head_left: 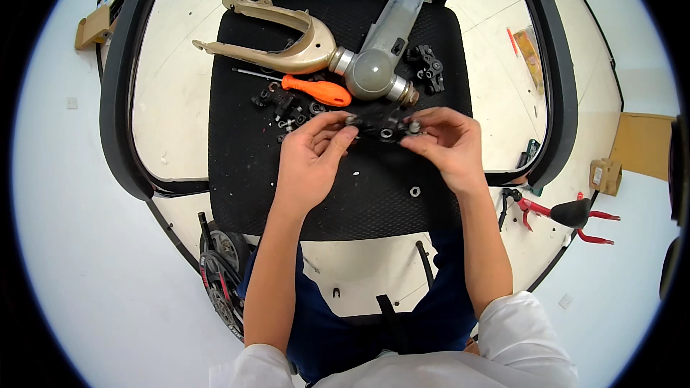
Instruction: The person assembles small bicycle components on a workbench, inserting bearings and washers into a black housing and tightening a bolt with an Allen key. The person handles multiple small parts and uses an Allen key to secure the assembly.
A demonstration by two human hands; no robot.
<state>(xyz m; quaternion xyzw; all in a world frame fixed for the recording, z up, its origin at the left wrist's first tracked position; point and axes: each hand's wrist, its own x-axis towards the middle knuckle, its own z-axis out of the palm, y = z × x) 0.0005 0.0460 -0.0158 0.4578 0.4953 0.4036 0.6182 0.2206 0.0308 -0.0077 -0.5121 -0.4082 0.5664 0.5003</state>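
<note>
Pinching a small dark part (370, 122) by its two ends, the left hand (307, 165) and the right hand (454, 151) face each other, each with thumb closed against fingertips. I take it they grip only the ends so that the middle, with its round metal-rimmed hole, stays in sight between them; from here I can't tell how firmly they press. The part is just above the black chair seat (338, 215), which seems to serve as a makeshift bench. Just beyond the left fingers sits a cluster of small black parts (287, 108), and above it an orange-handled screwdriver (316, 90), its handle end toward the grip, perhaps for easy reach. Past the grip, a gold fork (313, 47) joins a grey tube assembly (371, 72), laid across the far part of the seat, likely to leave the near part for handwork. Beyond the right fingers lies another black mechanism (430, 68). Nearer the person than the grip, a loose hex nut (415, 191) lies by the right wrist, apart from the clutter, where it's easily spotted.
</note>
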